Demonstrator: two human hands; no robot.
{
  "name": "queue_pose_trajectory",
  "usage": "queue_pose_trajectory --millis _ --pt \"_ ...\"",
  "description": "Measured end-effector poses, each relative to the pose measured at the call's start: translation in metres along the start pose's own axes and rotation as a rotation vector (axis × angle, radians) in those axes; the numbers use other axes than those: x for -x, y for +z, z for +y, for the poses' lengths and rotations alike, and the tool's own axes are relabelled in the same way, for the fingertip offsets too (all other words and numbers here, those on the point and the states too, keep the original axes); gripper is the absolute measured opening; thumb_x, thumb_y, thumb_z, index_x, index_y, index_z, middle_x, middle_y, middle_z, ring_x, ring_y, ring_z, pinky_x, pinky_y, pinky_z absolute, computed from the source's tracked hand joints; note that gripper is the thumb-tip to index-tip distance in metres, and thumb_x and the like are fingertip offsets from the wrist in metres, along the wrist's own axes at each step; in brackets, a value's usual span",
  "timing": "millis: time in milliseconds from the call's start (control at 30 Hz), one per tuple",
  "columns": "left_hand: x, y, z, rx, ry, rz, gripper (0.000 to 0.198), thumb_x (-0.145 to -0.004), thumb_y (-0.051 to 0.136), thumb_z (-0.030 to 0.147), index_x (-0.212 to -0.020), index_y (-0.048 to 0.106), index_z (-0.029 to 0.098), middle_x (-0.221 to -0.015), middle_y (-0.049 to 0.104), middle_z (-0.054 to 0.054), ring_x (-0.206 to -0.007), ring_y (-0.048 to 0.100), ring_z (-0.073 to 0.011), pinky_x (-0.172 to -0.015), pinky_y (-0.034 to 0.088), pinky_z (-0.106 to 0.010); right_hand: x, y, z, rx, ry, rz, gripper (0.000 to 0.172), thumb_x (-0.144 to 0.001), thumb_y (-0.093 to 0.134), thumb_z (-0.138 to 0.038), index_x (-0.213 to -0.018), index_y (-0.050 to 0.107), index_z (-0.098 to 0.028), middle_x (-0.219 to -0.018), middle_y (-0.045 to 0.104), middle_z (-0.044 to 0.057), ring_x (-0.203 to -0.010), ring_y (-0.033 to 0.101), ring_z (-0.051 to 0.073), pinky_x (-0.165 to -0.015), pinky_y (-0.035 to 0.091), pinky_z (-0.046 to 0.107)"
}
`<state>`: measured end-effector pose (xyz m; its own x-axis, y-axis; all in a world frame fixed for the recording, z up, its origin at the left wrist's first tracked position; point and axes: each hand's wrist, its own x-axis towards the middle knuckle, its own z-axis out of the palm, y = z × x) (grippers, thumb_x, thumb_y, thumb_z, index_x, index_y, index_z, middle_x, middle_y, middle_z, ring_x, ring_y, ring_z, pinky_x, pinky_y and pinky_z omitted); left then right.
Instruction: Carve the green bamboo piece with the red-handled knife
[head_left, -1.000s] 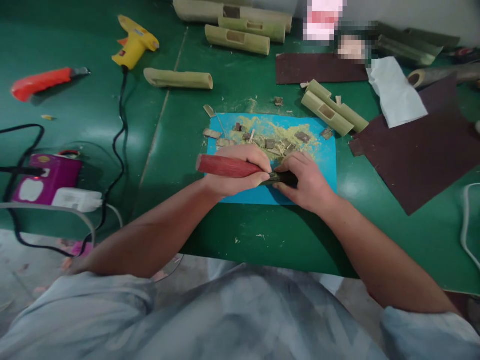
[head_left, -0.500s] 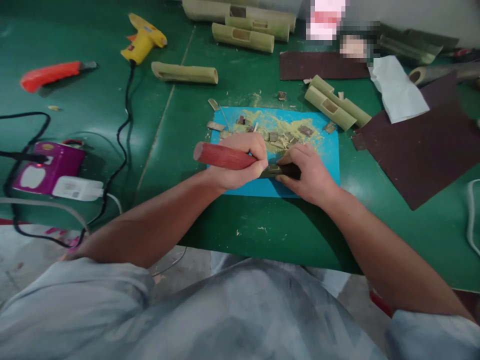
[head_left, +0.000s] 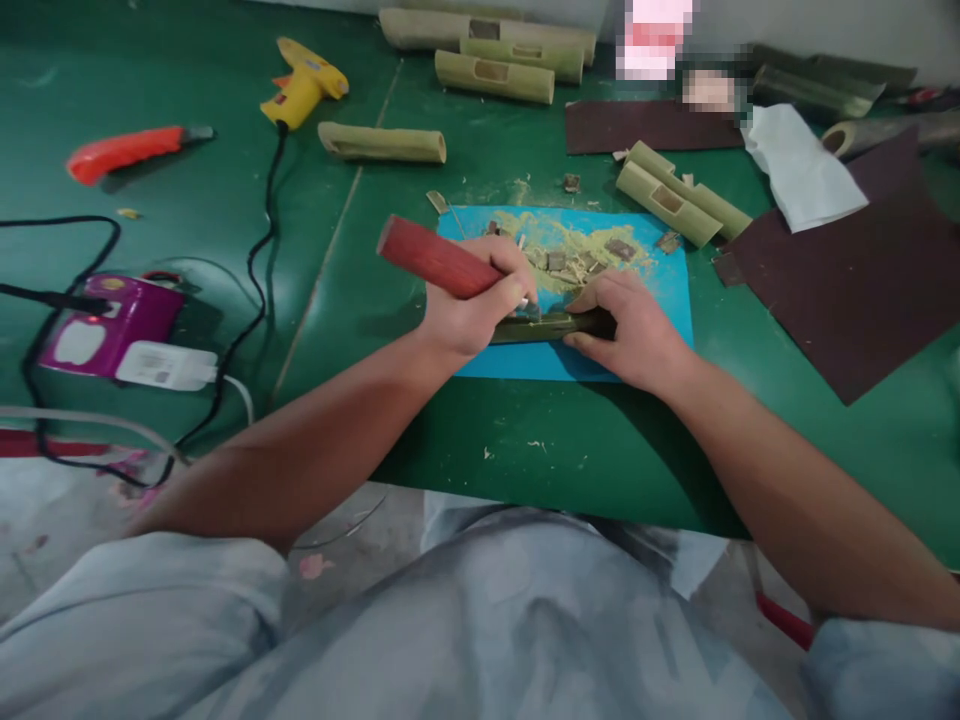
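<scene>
My left hand (head_left: 469, 305) is closed round the thick red wooden handle (head_left: 439, 258) of a carving tool. A little bright metal shows below the fingers, but the blade's shape is mostly hidden. Its tip is at the upper side of a dark green bamboo tube (head_left: 517, 330), which lies crosswise on a blue mat (head_left: 652, 350). My right hand (head_left: 634, 325) grips the tube's right end, thumb on the near side and fingers over the far side. Just beyond both hands, pale shavings (head_left: 581, 245) and small cut bamboo chips (head_left: 556, 262) cover the mat.
Cut bamboo tubes (head_left: 495, 78) lie at the back, with two more (head_left: 667, 205) right of the mat. On the left are a yellow glue gun (head_left: 300, 85), an orange-handled cutter (head_left: 127, 153) and a purple power socket (head_left: 112, 325) with cords. Brown sheets (head_left: 840, 300) lie right.
The red handle has tilted more steeply, its butt end rising. My left hand has shifted leftward along the bamboo tube, exposing more of it. My right hand still grips the tube's right end.
</scene>
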<state>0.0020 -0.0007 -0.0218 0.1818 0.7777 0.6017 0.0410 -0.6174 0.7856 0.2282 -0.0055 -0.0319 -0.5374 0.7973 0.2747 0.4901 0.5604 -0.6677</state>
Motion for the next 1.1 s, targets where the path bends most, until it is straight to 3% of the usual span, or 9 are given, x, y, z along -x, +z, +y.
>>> queue_pose_trajectory --millis 233,533,733,1000,1100 --pt "-0.0052 0.0033 0.0045 -0.023 -0.166 -0.160 0.022 -0.084 0.080 0.042 -0.078 0.076 0.021 -0.073 0.072 -0.002 -0.064 0.063 -0.0160 -0.062 0.051 -0.034 -0.0012 -0.0051 0.0016 0.021 0.011 -0.022 0.023 -0.076 0.081 -0.023 -0.092 0.064 -0.024 -0.098 0.065 0.006 -0.097 0.061 0.027 -0.089 0.050 0.046" --pt "-0.0063 0.0022 -0.0004 -0.072 -0.141 -0.248 0.014 -0.083 0.080 0.034 -0.082 0.075 0.021 -0.083 0.076 -0.002 -0.076 0.069 -0.0174 -0.070 0.054 -0.034 -0.0005 -0.0045 0.0033 -0.023 0.014 0.016 0.021 -0.076 0.080 -0.025 -0.088 0.063 -0.025 -0.095 0.065 0.004 -0.090 0.059 0.024 -0.085 0.049 0.043" --pt "-0.0070 0.0001 0.0069 -0.100 -0.043 -0.266 0.010 -0.086 0.078 0.031 -0.083 0.074 0.023 -0.084 0.076 -0.002 -0.078 0.070 -0.0180 -0.075 0.056 -0.035 0.0000 -0.0055 0.0009 -0.037 0.016 -0.005 0.020 -0.078 0.079 -0.025 -0.090 0.064 -0.025 -0.094 0.064 0.003 -0.091 0.059 0.024 -0.085 0.048 0.042" --pt "-0.0050 -0.0029 0.0058 -0.135 -0.105 -0.321 0.011 -0.080 0.082 0.031 -0.087 0.075 0.025 -0.089 0.079 -0.001 -0.081 0.073 -0.0206 -0.077 0.060 -0.035 0.0034 -0.0039 -0.0020 0.001 -0.053 0.017 0.018 -0.082 0.075 -0.024 -0.094 0.062 -0.025 -0.094 0.063 0.004 -0.092 0.059 0.024 -0.085 0.046 0.041" --pt "-0.0049 -0.0030 0.0078 -0.142 -0.064 -0.324 0.009 -0.080 0.081 0.027 -0.087 0.075 0.026 -0.088 0.079 -0.001 -0.080 0.074 -0.0205 -0.075 0.061 -0.035 0.0040 -0.0033 -0.0040 -0.011 -0.057 0.020 0.016 -0.083 0.074 -0.024 -0.095 0.062 -0.024 -0.093 0.063 0.004 -0.091 0.059 0.023 -0.085 0.046 0.042"
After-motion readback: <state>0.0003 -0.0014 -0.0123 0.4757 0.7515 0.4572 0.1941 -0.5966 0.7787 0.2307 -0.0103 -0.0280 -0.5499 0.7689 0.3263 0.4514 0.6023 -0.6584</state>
